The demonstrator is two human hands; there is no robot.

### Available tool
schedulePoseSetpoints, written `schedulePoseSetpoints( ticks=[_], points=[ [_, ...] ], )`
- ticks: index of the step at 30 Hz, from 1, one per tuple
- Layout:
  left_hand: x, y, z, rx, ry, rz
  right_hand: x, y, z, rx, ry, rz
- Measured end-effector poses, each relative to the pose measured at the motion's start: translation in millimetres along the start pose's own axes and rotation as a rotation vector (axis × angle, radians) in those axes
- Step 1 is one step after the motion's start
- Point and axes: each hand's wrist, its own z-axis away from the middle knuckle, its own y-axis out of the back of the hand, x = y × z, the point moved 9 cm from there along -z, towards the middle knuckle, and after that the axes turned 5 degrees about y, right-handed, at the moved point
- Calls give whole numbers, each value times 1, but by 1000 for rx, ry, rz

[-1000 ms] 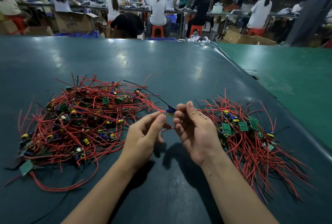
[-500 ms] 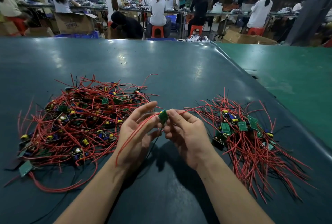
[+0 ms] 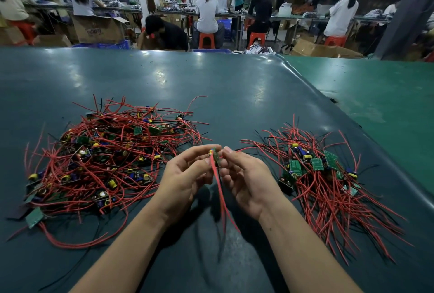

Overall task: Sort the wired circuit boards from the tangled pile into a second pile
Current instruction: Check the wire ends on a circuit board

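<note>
the board goes right, and the right hand is nearer

i start with the biggest thing, the table [image 3: 211, 86]. it is dark and wide, and everything i care about sits on the near part of it.

next is the big pile [image 3: 105, 158]. it is on my left side, a messy heap of boards and red wires all knotted up. lots of boards are in there, so i think most of the sorting is not done yet.

then the small pile [image 3: 321, 175] on my right side. its wires mostly run the same way, fanning down toward me and to the right.

now my hands, which are up between the two piles. the left hand [image 3: 185, 175] and the right hand [image 3: 246, 177] both pinch one little board [image 3: 216, 154] with their fingertips. the other fingers are loosely curled.

the board is held up above the table, about half way between the piles. its red wires [image 3: 220, 196] hang long and straight down toward me, and one more red wire runs off to the right.

so the spot it must go to lies to the right. my right hand is the near one, so i think it should carry the board over and lay the wires the same way as the others.
</note>
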Motion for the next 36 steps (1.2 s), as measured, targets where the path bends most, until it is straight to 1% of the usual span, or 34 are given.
schedulePoseSetpoints(
  ticks=[3, 6, 8, 10, 13, 16, 20, 25, 27, 33, 36],
  points=[
    [-4, 11, -3, 140, 75, 130, -3, -4, 0, -50, 43, 62],
    [-5, 18, -4, 198, 117, 170, -8, -13, 2, -116, 170, 158],
    [-6, 21, -4, 224, 108, 163, -10, -19, 4, -133, 247, 163],
    [-6, 20, -4, 217, 79, 130, -11, -15, 2, -78, 273, 146],
    [-6, 16, -3, 172, 53, 29, -19, 1, 0, 53, 333, 265],
    [-4, 18, -3, 194, 23, -18, -28, 5, 2, 77, 385, 329],
    [-1, 22, -3, 230, -12, 36, -36, 14, 2, 164, 416, 248],
    [4, 22, -3, 247, -56, 90, -46, 35, 1, 297, 437, 64],
    [6, 23, -3, 256, -75, 148, -50, 42, 2, 341, 460, 2],
    [9, 27, -4, 276, -93, 235, -59, 52, 4, 399, 542, -42],
    [9, 27, -2, 284, -101, 237, -62, 55, 7, 423, 570, -58]
  ],
)
